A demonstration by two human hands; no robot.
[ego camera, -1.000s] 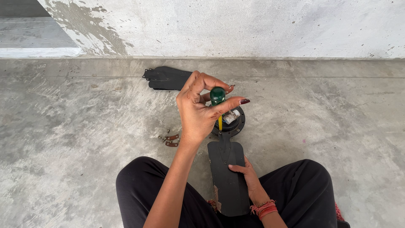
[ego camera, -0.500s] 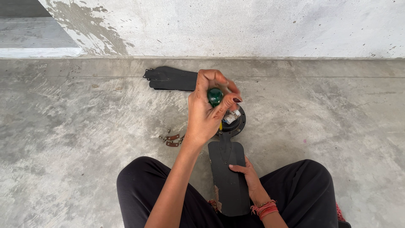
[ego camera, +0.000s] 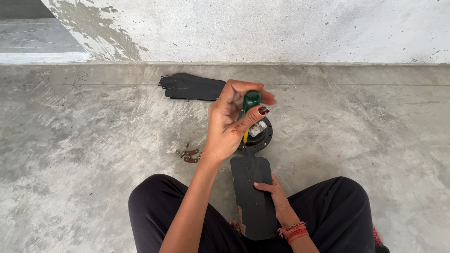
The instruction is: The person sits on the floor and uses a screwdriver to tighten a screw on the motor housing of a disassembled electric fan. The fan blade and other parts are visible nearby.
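We view the scene from above, seated on a concrete floor (ego camera: 84, 140); the left hand (ego camera: 232, 122) is closed around the green handle of a screwdriver (ego camera: 251, 102), fingertips and thumb pinching it near the top, so the hand is narrow and not spread. The tool stands close to upright over the round motor hub (ego camera: 258, 136) of a dismantled ceiling fan; its tip is hidden behind the hand, and we cannot tell whether it sits in a screw head. The right hand (ego camera: 274, 193) lies flat, fingers loosely extended, on the black fan blade (ego camera: 251, 197) that runs from the hub toward our lap; it presses and does not grasp. In our judgement the chief risk is slippage; a light fingertip hold on a tall handle could let the tip jump off and score the hub, or strike the hand on the blade. The loose screws and brown brackets (ego camera: 188, 153) beside the left wrist could be scattered by a sweep of the forearm. Two detached blades (ego camera: 192, 86) lie near the wall (ego camera: 281, 28), well apart.
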